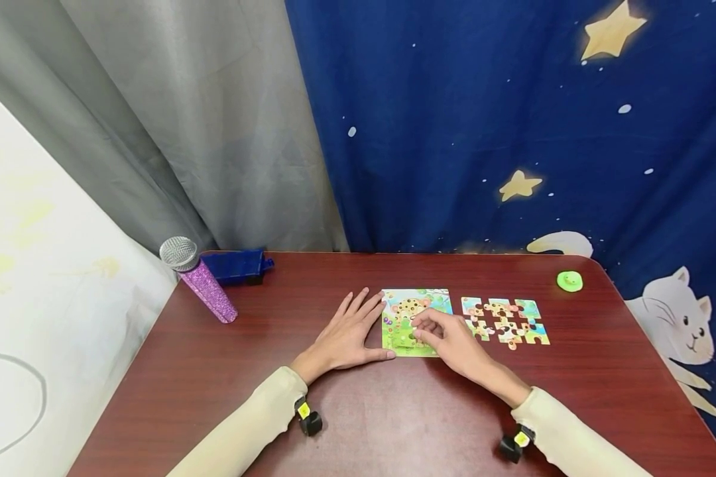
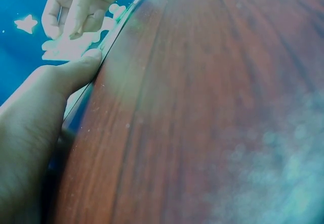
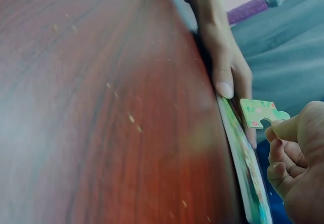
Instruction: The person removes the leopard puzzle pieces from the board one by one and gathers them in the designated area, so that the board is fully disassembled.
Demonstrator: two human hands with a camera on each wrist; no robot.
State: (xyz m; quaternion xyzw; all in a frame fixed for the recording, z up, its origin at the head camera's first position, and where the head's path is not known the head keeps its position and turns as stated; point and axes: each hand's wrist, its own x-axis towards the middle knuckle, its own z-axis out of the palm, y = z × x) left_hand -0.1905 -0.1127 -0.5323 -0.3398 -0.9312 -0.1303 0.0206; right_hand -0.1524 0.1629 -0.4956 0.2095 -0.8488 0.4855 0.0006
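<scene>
A square puzzle board with a spotted cartoon animal lies flat on the table. My left hand rests palm down at its left side, fingers spread, with the thumb at the board's lower left corner. Above the board, my right hand pinches a green puzzle piece between thumb and index finger. The right wrist view shows this piece held tilted, apart from the board, with a knob at one end and a notch in its lower edge. Several loose puzzle pieces lie grouped right of the board.
A purple glittery microphone lies at the left beside a dark blue case. A small bright green toy sits near the back right corner. Behind the reddish-brown table hang grey and blue curtains.
</scene>
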